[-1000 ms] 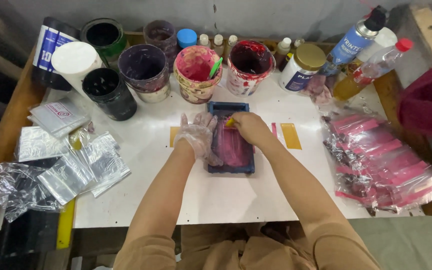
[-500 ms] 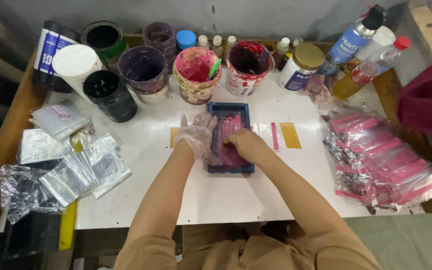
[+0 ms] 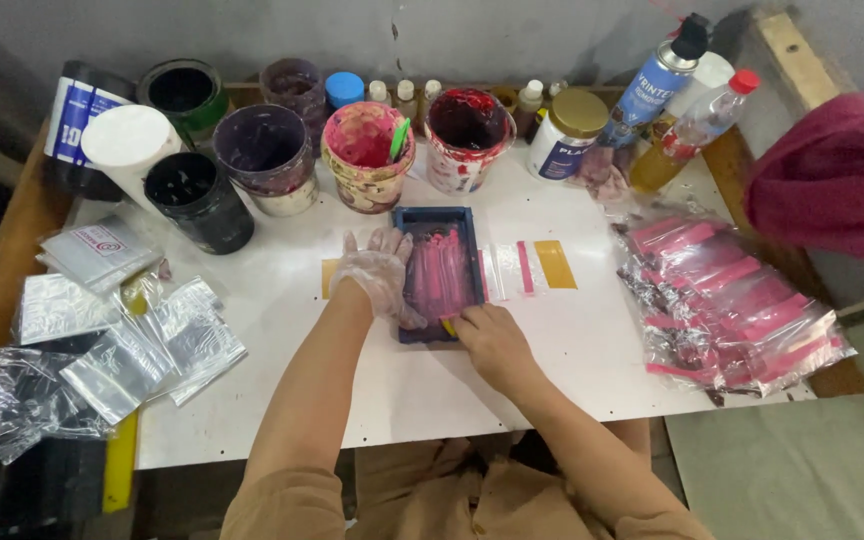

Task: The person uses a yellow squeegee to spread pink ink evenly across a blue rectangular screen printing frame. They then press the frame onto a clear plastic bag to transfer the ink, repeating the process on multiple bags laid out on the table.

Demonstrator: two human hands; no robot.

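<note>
A small blue-framed printing screen (image 3: 439, 218) smeared with pink ink lies flat on the white table (image 3: 552, 350). My left hand (image 3: 377, 275), in a clear plastic glove, presses on the frame's left side. At the near edge of the frame, my bare right hand (image 3: 489, 340) grips a small yellow squeegee (image 3: 449, 327). A clear bag with a pink stripe (image 3: 512, 270) sticks out from under the frame on the right, beside a yellow tape strip (image 3: 555, 264).
Paint tubs stand along the back: black (image 3: 199, 200), purple (image 3: 264, 155), pink (image 3: 369, 155), red (image 3: 465, 125). Bottles and a spray can (image 3: 652, 85) stand at back right. Printed pink-striped bags (image 3: 727, 305) pile on the right, blank clear bags (image 3: 122, 340) on the left. A red cloth (image 3: 837, 180) hangs far right.
My right hand has dragged the squeegee from the far end of the frame down to its near edge. The left hand stays on the frame.
</note>
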